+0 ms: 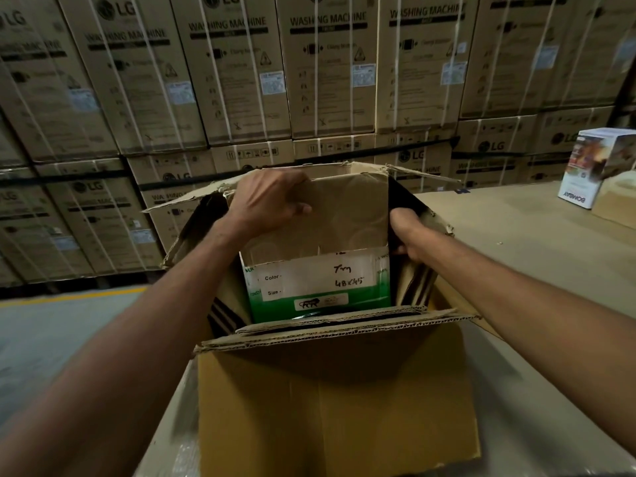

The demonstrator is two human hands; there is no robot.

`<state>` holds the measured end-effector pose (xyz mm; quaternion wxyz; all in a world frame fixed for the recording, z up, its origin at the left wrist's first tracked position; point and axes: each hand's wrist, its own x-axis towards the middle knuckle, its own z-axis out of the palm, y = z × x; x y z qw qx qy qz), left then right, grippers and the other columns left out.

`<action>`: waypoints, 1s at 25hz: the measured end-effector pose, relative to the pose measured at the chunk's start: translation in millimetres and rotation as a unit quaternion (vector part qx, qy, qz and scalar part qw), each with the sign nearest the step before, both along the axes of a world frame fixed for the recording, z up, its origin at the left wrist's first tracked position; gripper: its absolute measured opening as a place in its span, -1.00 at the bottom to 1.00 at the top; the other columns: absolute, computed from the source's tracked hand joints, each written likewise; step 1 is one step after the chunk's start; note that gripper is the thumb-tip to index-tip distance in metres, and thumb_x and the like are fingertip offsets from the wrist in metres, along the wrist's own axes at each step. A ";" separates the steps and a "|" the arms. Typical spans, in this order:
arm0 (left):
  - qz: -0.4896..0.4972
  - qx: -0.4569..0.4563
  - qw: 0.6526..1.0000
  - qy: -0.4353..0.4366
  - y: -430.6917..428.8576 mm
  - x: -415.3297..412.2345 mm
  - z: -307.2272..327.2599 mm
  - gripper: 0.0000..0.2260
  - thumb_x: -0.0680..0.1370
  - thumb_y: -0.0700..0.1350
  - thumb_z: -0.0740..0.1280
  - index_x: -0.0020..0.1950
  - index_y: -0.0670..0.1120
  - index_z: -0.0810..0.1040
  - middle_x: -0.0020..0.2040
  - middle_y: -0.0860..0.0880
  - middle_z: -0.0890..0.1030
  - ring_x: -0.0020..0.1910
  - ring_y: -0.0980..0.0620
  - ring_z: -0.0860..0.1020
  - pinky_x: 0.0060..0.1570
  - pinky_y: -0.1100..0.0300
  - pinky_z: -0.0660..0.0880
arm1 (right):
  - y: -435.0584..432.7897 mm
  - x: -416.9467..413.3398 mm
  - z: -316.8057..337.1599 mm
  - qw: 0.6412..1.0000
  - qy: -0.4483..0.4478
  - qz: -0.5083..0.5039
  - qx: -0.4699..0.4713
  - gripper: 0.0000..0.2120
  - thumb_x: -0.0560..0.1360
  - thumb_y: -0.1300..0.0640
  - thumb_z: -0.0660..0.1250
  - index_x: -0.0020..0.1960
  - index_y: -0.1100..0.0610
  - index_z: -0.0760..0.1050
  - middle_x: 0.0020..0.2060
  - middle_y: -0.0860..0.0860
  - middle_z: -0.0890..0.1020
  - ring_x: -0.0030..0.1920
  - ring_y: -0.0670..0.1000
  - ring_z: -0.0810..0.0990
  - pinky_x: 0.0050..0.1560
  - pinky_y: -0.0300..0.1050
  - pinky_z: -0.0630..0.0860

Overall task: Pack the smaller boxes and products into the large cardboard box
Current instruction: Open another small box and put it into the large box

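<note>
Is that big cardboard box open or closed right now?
Open. The large cardboard box has its flaps standing up, and a green-and-white box shows inside.

dim warehouse, stacked washing-machine cartons (327, 70)

A single head-worn wide-angle camera looks forward and down along both forearms, close over the large cardboard box (337, 390) on the surface (516, 235). The hands (268, 197) sit mid-frame at arm's reach. Beyond them, stacked washing-machine cartons (327, 63) fill the background, bowed by the lens.
</note>
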<state>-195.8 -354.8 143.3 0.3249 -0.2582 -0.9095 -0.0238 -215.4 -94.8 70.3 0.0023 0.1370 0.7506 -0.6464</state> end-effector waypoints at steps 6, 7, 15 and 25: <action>0.013 -0.007 1.000 -0.007 -9.1 -5.0 -9.3 -0.54 0.49 0.17 0.49 0.32 0.01 0.55 0.09 -0.06 0.67 0.00 -0.09 0.61 -0.18 0.15 0.36 | -10.5 11.6 -4.7 0.987 0.032 -0.041 0.151 -0.70 0.63 0.14 0.08 0.15 0.19 0.55 0.03 0.11 0.65 0.01 0.15 0.63 0.08 0.10 0.64; 0.031 -0.015 0.999 0.010 -16.0 -3.9 -11.4 -0.53 0.49 0.19 0.47 0.32 0.01 0.55 0.07 -0.06 0.67 -0.04 -0.09 0.61 -0.22 0.15 0.34 | -14.6 15.7 -4.3 0.983 0.057 -0.038 0.172 -0.74 0.62 0.16 0.10 0.09 0.19 0.55 0.01 0.09 0.64 0.02 0.13 0.61 0.05 0.06 0.61; 0.025 -0.063 0.996 -0.049 -3.8 -0.5 -28.3 -0.58 0.50 0.20 0.46 0.27 0.03 0.53 0.01 -0.02 0.65 -0.19 0.04 0.50 -0.37 0.20 0.29 | -11.1 30.7 -5.2 0.943 0.113 0.009 0.314 -0.51 0.50 0.17 0.37 0.39 0.17 0.35 0.17 0.08 0.49 0.14 0.10 0.49 -0.01 -0.02 0.43; 0.007 -0.046 0.994 -0.102 2.5 -7.4 -24.9 -0.57 0.53 0.21 0.43 0.31 0.06 0.51 -0.04 0.04 0.57 -0.16 0.04 0.49 -0.28 0.18 0.35 | 5.7 26.1 14.6 0.663 0.318 0.076 0.673 -0.17 0.33 -0.02 0.62 0.47 -0.02 0.27 0.37 0.06 0.39 0.33 0.12 0.36 0.30 0.09 0.37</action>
